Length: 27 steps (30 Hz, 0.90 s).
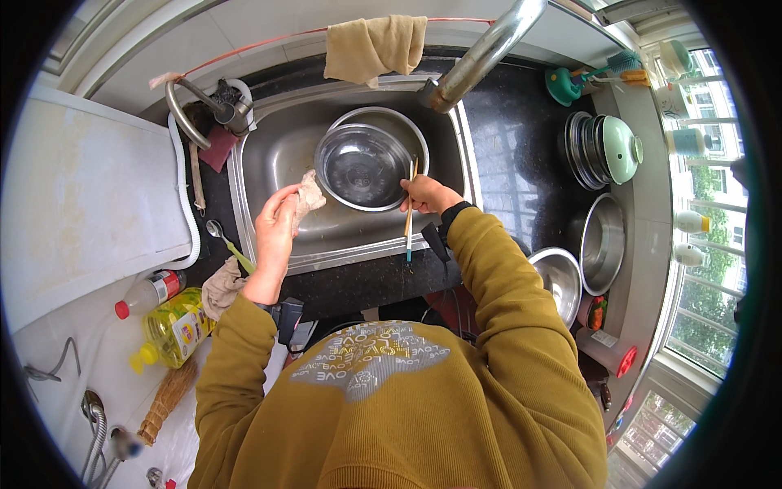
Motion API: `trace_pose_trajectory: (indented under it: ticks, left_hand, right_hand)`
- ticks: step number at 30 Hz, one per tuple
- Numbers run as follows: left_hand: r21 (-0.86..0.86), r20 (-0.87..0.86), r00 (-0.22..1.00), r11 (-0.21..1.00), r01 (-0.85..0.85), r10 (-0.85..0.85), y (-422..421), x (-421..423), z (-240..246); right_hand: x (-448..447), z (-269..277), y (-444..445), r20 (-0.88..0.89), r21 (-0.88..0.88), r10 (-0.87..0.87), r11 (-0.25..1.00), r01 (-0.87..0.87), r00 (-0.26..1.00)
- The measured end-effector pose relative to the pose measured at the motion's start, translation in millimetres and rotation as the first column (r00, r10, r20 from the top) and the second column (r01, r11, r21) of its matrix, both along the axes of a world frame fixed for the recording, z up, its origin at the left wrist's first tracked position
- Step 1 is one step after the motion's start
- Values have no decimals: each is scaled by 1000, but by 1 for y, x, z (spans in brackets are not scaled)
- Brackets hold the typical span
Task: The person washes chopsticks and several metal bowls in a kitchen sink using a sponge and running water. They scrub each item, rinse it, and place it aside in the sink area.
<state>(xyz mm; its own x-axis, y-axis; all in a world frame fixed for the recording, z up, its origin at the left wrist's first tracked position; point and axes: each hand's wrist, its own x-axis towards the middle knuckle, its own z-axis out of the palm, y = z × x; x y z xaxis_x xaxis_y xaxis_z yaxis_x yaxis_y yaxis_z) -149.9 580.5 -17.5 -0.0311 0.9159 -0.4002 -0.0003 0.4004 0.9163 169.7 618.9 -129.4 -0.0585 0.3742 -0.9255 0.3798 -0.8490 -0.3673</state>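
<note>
My left hand (276,226) holds a crumpled pale cloth (309,197) over the left part of a stainless steel sink (269,147). My right hand (424,194) grips a few thin sticks that look like chopsticks (409,229), one pale with a blue-green end, at the right of a metal bowl. That steel bowl (360,168) lies partly over a second steel basin (391,116) in the sink. Whether the right fingers also touch the bowl's rim is hard to tell.
A metal pipe (482,52) slants over the sink's back right corner. A beige cloth (376,49) hangs from a red cord behind. Steel bowls (556,281) stand at right. A curved faucet (186,116) and a yellow liquid bottle (177,330) are at left.
</note>
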Motion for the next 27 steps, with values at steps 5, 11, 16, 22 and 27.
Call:
trace_pose_trajectory:
  ticks: [5, 11, 16, 22, 27]
  left_hand:
    - [26, -16, 992, 992, 127, -127, 12, 13, 0]
    - [15, -41, 972, 973, 231, -231, 20, 32, -19]
    - [-17, -55, 956, 958, 286, -287, 28, 40, -41]
    - [-106, -68, 948, 947, 303, -310, 29, 64, -56]
    - [-109, -145, 926, 936, 336, -349, 29, 79, -88]
  right_hand:
    - [2, -28, 16, 197, 41, 180, 981, -192, 964]
    - [-12, -36, 24, 408, 51, 451, 857, -513, 794]
    - [-5, -19, 24, 326, 207, 188, 942, -264, 926]
    - [-4, -31, 22, 464, 304, 143, 901, -309, 874]
    - [-9, -27, 0, 616, 429, -63, 863, -267, 785]
